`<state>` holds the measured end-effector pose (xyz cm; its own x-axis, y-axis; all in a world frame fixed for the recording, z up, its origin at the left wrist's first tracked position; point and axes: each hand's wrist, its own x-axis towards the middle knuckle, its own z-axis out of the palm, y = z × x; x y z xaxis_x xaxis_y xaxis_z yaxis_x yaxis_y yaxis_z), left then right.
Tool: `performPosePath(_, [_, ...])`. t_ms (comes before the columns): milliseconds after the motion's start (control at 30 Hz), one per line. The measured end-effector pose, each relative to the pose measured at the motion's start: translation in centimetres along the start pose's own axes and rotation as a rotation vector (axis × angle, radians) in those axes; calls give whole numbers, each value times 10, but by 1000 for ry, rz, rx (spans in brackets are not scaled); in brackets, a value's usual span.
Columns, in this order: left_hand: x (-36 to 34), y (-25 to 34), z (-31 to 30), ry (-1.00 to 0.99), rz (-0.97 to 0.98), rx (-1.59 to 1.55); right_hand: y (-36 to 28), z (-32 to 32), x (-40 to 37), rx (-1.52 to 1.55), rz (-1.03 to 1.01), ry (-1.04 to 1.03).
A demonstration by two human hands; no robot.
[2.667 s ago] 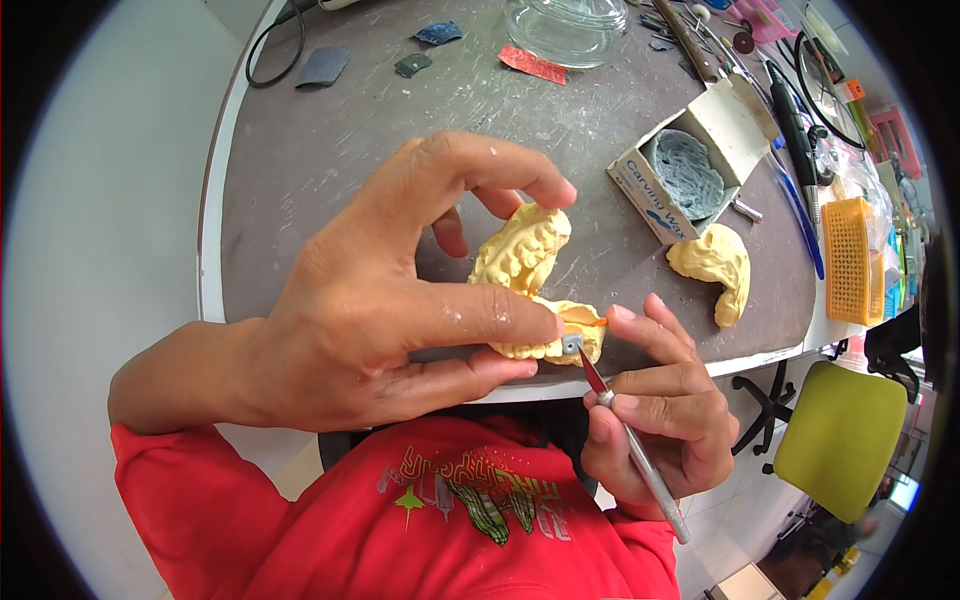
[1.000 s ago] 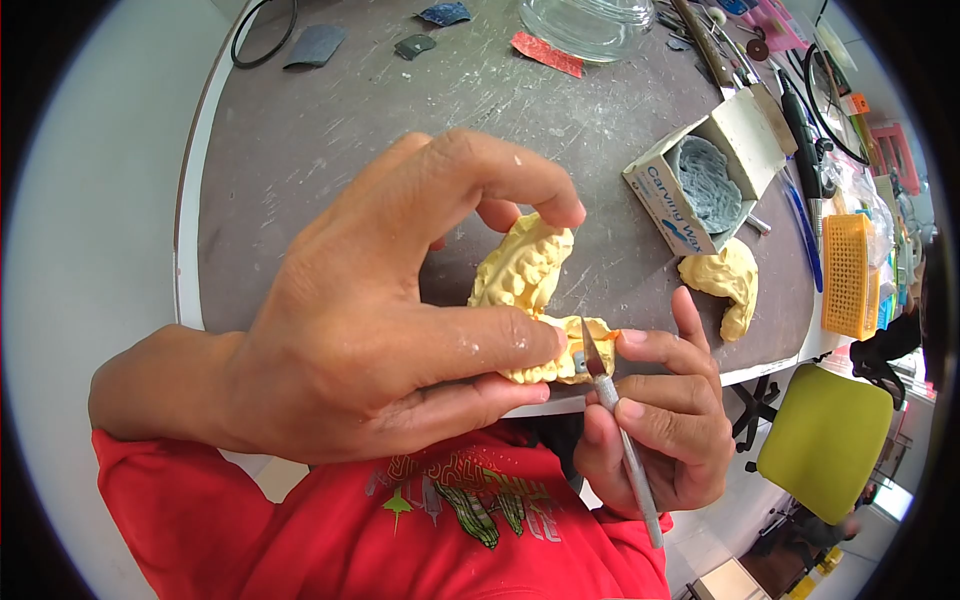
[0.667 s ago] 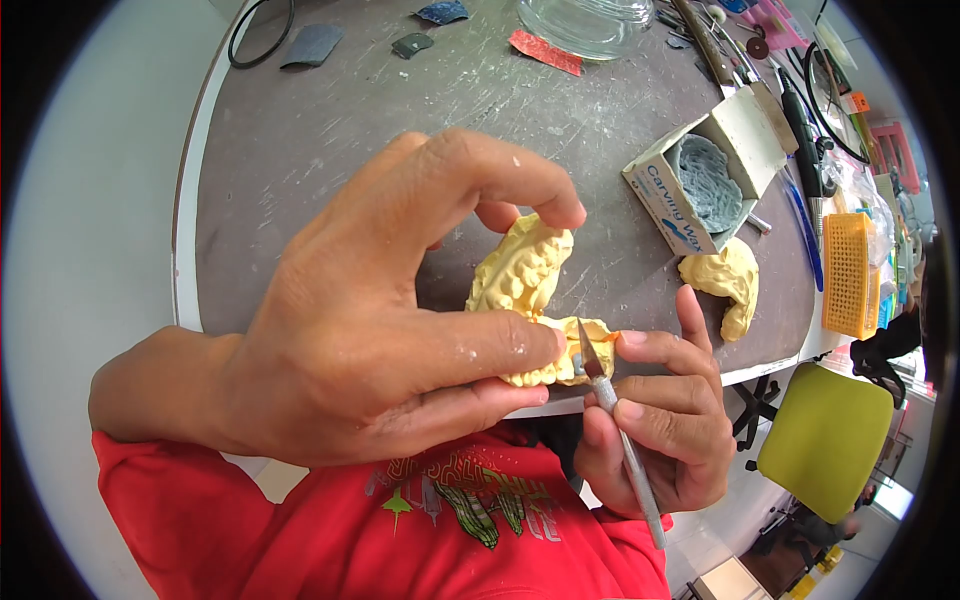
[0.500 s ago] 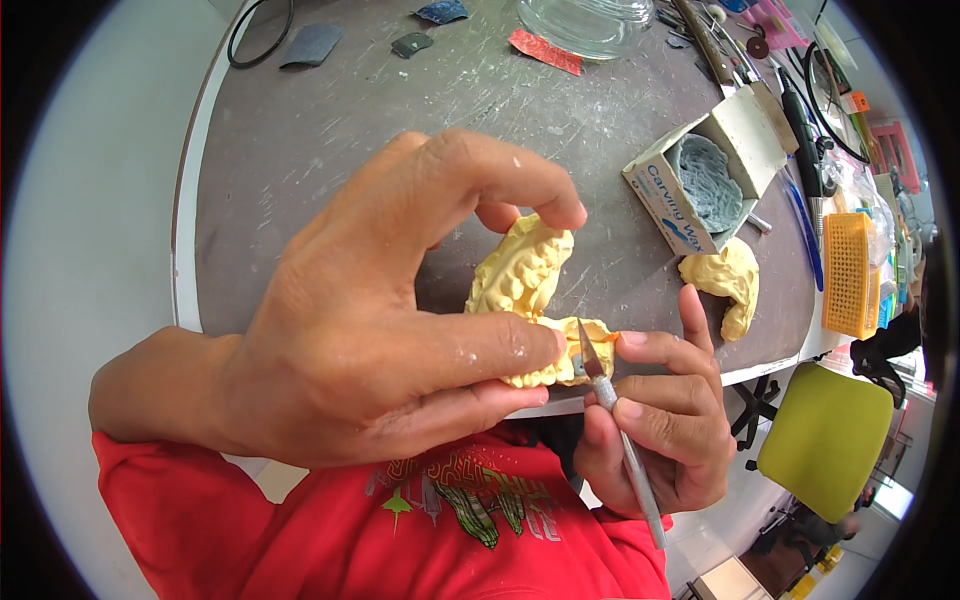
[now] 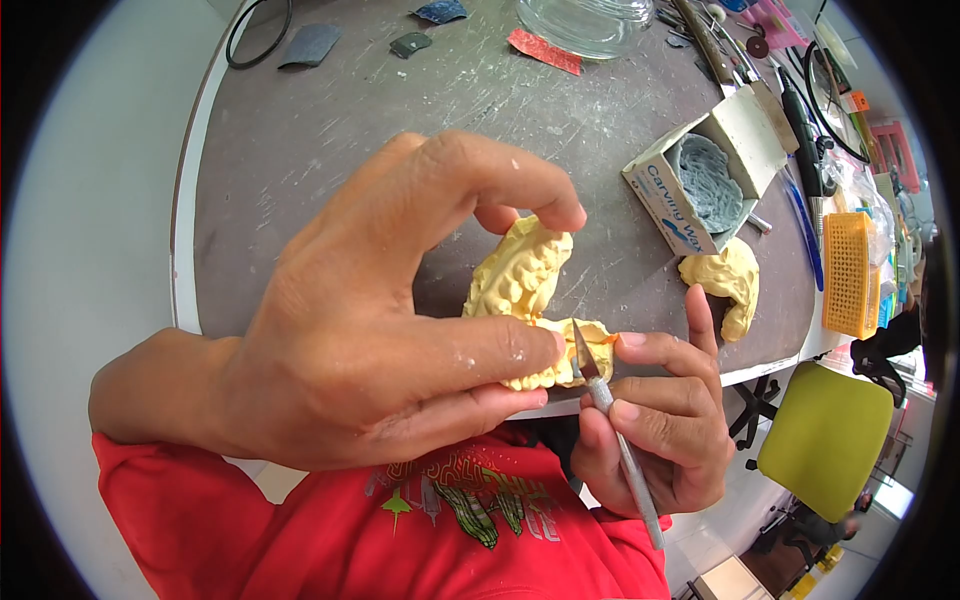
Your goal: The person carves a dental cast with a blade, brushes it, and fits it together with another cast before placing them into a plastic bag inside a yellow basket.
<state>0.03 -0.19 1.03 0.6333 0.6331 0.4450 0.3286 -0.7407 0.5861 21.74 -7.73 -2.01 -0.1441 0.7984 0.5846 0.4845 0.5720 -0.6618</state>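
My left hand [image 5: 400, 320] grips a yellow plaster dental cast [image 5: 515, 275], a curved arch with moulded teeth, held above the table's near edge. The left thumb presses across the cast's lower part, and the index finger curls over its top end. In my right hand [image 5: 670, 420] is a craft knife [image 5: 625, 450] with a silver handle. Its pointed blade lies over the cast's lower right end, close beside the left thumbtip. The right index fingertip rests against that end of the cast.
An open carving wax box [image 5: 665, 195] holds grey-blue wax, with another yellow dental cast [image 5: 735, 280] beside it. A glass bowl [image 5: 590, 25] and a red strip [image 5: 545, 50] lie at the back. Tools and a yellow basket [image 5: 850, 275] line the right; a green chair [image 5: 825, 440] stands beyond.
The knife blade has tipped slightly to the left over the cast. Both hands keep nearly the same hold and position.
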Motion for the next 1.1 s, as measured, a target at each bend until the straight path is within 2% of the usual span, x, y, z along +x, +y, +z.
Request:
performPosePath(867, [0,-1,-1,-2,6,5,1,1,-1,-15,-15,-11])
performPosePath(967, [0,-1,-1,-6,4,-3,0,3,-2,51,41,56])
performPosePath(1100, [0,0,-1,-8,9,10,0,-1,1,20,13,-4])
